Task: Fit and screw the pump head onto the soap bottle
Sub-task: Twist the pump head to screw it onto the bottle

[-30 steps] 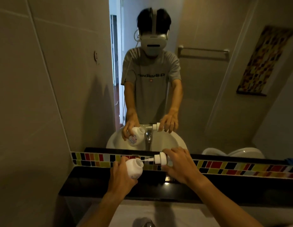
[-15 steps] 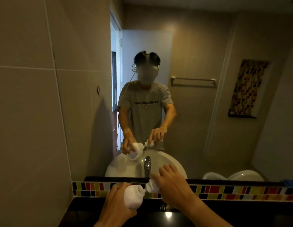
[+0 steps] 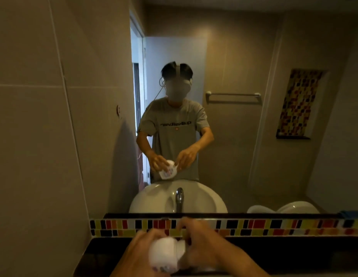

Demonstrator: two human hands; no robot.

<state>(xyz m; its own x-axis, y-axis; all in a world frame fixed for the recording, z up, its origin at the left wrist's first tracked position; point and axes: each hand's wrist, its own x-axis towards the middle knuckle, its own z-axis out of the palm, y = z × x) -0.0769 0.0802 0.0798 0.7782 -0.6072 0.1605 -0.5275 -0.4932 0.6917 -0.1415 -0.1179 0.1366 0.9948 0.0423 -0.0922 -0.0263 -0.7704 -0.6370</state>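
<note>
The white soap bottle (image 3: 163, 254) is sitting low in the centre of the frame, tilted with its neck pointing toward the right, held above the dark tabletop (image 3: 294, 250). The pump head (image 3: 182, 249) is meeting the bottle's neck, mostly covered by fingers and blurred, so how far it is seated cannot be told. The left hand (image 3: 138, 254) is wrapping the bottle's body from the left, its grip clenched around it. The right hand (image 3: 202, 244) is closing its grip over the pump head from the right. Beyond the hands, a strip of multicoloured mosaic tiles (image 3: 254, 226) is running across the lower frame beneath the mirror (image 3: 234, 136). The mirror is showing the person's reflection holding the bottle above a white basin (image 3: 154, 198) and a chrome tap (image 3: 179, 198).
</note>
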